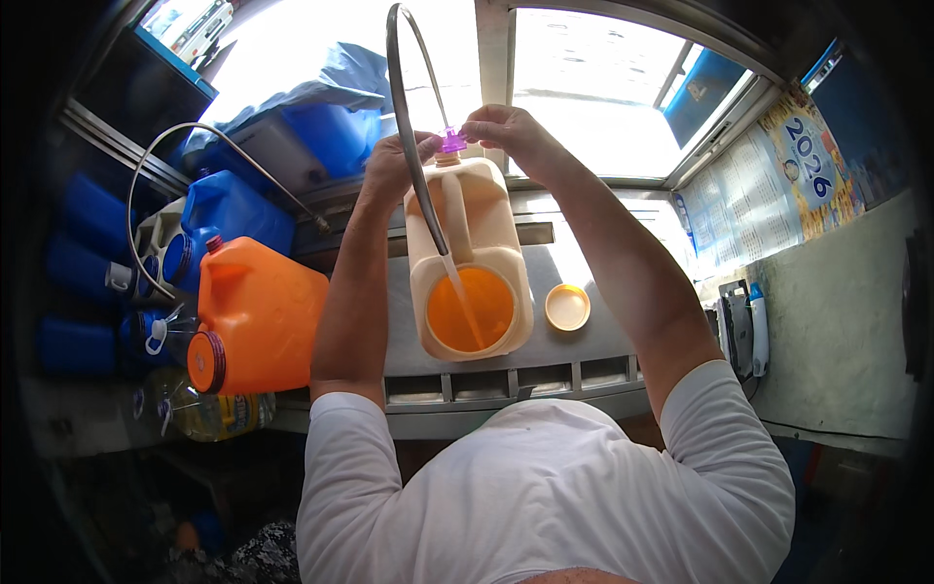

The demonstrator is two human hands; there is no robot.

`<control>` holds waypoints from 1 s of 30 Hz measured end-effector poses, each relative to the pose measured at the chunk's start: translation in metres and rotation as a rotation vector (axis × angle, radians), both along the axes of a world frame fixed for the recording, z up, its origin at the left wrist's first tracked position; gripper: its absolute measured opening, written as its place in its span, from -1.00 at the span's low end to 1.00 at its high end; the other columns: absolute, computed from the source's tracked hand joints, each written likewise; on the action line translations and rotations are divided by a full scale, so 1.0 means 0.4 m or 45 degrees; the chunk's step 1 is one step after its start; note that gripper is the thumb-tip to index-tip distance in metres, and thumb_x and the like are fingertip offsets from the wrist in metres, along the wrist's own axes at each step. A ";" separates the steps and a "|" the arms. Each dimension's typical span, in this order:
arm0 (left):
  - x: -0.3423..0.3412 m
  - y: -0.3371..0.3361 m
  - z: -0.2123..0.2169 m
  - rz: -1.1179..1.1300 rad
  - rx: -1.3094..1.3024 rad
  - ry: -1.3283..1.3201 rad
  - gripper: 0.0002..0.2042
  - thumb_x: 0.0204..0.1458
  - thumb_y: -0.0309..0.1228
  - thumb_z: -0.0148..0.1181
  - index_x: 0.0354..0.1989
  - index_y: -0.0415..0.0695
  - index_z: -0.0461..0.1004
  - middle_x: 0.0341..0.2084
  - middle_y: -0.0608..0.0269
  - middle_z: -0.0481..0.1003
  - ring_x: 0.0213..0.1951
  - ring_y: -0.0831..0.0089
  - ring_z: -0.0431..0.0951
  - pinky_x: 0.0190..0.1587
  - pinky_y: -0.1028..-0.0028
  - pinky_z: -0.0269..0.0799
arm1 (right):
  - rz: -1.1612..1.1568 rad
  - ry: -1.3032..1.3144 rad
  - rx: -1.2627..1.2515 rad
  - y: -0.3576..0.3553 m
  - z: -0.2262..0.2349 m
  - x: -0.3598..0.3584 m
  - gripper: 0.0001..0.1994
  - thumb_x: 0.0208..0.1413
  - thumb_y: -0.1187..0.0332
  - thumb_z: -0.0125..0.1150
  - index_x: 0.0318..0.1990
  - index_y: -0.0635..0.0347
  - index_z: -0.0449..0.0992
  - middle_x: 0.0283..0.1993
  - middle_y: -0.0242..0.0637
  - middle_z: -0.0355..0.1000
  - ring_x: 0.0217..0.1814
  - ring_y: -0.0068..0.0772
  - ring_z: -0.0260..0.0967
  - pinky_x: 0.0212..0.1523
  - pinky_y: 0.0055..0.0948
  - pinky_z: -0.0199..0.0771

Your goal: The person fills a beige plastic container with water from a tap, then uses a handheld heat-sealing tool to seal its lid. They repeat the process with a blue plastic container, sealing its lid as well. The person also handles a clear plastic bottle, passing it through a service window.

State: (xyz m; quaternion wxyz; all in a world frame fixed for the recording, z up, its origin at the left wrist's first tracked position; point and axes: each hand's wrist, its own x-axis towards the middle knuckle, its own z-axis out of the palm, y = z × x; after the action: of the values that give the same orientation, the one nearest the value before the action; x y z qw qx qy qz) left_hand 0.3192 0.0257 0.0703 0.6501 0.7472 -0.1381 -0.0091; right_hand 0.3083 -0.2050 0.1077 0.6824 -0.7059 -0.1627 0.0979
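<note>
A beige jug with a moulded handle stands on the metal counter in front of me. Its wide round opening is towards me, and orange colour shows inside. My left hand and my right hand are both at the far, narrow spout, fingertips closed on a small purple cap there. From above, a grey hose arcs down past my left hand. Its lower end hangs over the wide opening, where a pale stream or clear tube runs in. Right of the jug lies a cream round lid.
At left stand an orange jug, a blue jug and a clear bottle of yellowish liquid. A curved metal hose rises behind them. Slots line the counter's near edge; a handset sits by the right wall.
</note>
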 end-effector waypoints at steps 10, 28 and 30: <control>0.072 -0.001 -0.100 0.100 -0.031 0.008 -0.46 0.25 -0.02 0.20 0.15 -0.27 0.48 -0.11 0.06 0.59 -0.05 0.37 0.54 0.04 0.38 0.43 | -0.189 -0.183 -0.583 0.016 -0.025 0.110 -0.74 0.12 0.21 0.31 -0.20 0.24 0.63 -0.23 -0.22 0.60 -0.15 -0.35 0.53 -0.04 -0.34 0.50; 0.051 -0.013 -0.136 0.178 0.159 0.081 -0.62 0.25 -0.22 0.26 0.06 -0.29 0.53 -0.21 0.20 0.64 -0.19 0.58 0.58 -0.10 0.58 0.48 | -0.760 -0.782 -1.132 -0.436 -0.167 -0.222 -0.63 0.17 0.35 0.26 0.13 0.18 0.47 0.22 -0.02 0.39 0.34 0.00 0.31 0.33 -0.15 0.31; 0.055 -0.013 -0.141 0.206 0.129 0.005 -0.62 0.23 -0.25 0.29 0.08 -0.28 0.51 -0.23 0.20 0.64 -0.20 0.60 0.58 -0.11 0.60 0.48 | -1.221 -0.888 -1.570 -0.698 -0.228 -0.393 -0.57 0.13 0.26 0.29 0.14 0.19 0.44 0.20 0.05 0.39 0.21 0.12 0.37 0.21 -0.08 0.41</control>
State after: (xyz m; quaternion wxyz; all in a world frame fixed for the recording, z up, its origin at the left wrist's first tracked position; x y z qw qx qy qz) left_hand 0.3414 0.0205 0.0138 0.6103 0.7878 -0.0754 0.0352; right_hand 0.1511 -0.4841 0.0166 0.0549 -0.9333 0.0353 -0.3532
